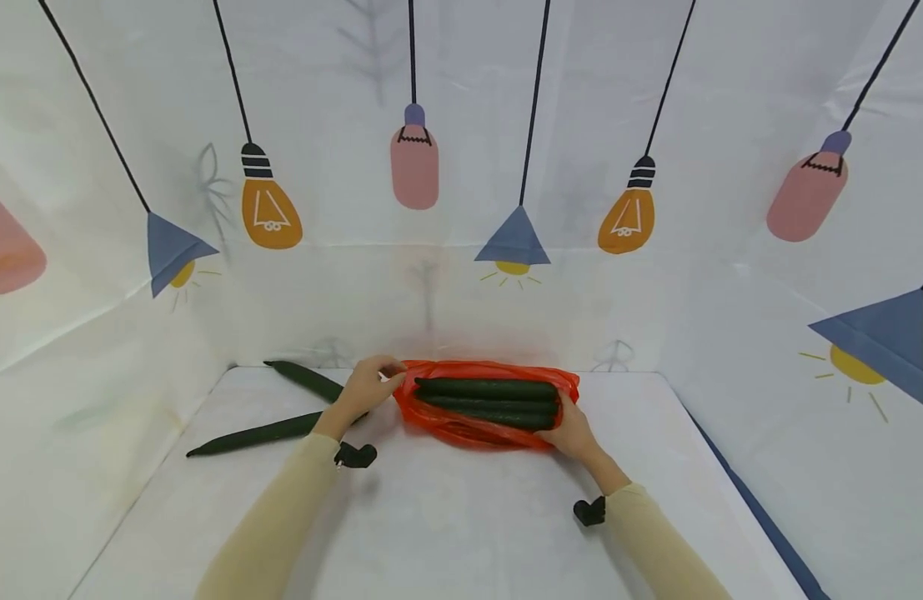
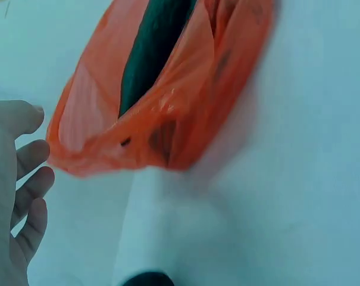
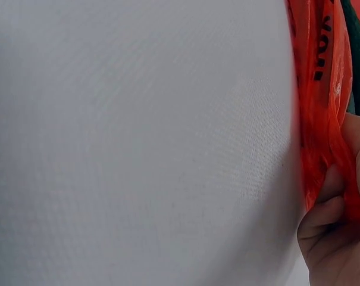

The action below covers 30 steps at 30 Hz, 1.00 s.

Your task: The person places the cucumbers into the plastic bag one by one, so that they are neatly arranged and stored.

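A red plastic bag (image 1: 461, 432) lies at the back of the table with its mouth spread upward. Long dark green cucumbers (image 1: 487, 389) lie side by side inside it. My right hand (image 1: 574, 429) grips the bag's right end, and the right wrist view shows the red plastic bunched between thumb and curled fingers (image 3: 322, 220). At the opposite end is my left hand (image 1: 367, 387), its fingers loosely bent and spread. In the left wrist view these fingertips (image 2: 44, 179) are right at the bag's rim, with nothing gripped between them.
Two more cucumbers lie on the white table (image 1: 461, 517) left of the bag: one cucumber (image 1: 303, 379) at the back, another cucumber (image 1: 258, 435) nearer, both partly behind the left arm. White sheeting (image 1: 461, 308) printed with lamps stands behind and along both sides.
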Available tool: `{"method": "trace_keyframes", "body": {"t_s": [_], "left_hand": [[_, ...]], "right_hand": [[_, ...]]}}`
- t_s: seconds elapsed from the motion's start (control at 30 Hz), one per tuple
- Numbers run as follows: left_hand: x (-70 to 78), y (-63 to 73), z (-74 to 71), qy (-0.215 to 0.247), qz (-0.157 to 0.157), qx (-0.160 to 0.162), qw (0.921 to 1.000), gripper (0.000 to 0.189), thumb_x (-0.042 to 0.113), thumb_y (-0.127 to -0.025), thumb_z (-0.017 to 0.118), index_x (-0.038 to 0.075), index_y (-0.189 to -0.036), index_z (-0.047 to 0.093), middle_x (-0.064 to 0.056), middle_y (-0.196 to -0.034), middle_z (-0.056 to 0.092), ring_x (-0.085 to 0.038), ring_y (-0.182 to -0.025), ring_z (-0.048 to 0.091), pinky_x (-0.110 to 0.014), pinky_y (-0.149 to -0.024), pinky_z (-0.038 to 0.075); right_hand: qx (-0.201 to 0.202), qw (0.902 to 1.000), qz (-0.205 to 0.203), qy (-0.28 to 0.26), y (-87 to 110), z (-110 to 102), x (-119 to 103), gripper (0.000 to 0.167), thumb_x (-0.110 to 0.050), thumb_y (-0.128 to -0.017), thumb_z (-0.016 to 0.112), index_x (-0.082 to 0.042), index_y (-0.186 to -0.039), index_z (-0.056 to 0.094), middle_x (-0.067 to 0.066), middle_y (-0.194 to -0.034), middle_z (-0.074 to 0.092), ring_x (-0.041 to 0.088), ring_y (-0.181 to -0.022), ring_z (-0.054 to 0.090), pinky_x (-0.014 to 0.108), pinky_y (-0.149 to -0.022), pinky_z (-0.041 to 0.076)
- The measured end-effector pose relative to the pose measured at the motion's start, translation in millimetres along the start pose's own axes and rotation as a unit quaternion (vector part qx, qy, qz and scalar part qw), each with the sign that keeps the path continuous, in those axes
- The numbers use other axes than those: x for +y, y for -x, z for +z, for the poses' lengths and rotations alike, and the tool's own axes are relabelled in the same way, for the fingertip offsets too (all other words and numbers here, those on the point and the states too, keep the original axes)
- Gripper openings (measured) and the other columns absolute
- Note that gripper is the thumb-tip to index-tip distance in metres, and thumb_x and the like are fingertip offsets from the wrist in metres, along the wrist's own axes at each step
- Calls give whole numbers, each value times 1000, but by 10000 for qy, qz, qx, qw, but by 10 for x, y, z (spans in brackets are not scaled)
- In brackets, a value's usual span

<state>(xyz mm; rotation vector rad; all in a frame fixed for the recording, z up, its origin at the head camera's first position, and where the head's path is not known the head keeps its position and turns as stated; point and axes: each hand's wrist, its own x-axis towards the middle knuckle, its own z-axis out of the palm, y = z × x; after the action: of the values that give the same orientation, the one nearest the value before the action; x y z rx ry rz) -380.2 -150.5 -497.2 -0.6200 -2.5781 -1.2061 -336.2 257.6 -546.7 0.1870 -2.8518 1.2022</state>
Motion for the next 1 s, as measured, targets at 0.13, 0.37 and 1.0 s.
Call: {"method": "trace_keyframes", "body": {"t_s": [0.13,0.37,1.0], "left_hand": [[-84,107,-84,-94,-98,164,9998,11,15,-91,69,9,-100,73,1,-88,67,-19,-84,61,-42,-78,50],[-232,311,-174,-217,-398,254,9986,16,17,-91,69,6,-101,72,-1,-86,66,-22,-83,62,-40,-71,49],[-565,774,-454,-431,-942,-71,9946,17,23,-92,69,11,-105,72,-4,-101,65,-25,-95,60,-45,-80,49]], "right_hand": [[14,10000,27,22,-10,-5,-10,96,-11,-78,82,3,-150,20,26,-143,39,41,-128,40,57,-105,32],[71,9997,-25,224,20,-4,-30,94,-10,-77,82,8,-147,22,29,-141,41,45,-127,40,59,-104,32],[64,9999,68,77,25,8,6,92,-10,-78,80,6,-148,22,28,-141,41,43,-127,40,59,-104,31]]}}
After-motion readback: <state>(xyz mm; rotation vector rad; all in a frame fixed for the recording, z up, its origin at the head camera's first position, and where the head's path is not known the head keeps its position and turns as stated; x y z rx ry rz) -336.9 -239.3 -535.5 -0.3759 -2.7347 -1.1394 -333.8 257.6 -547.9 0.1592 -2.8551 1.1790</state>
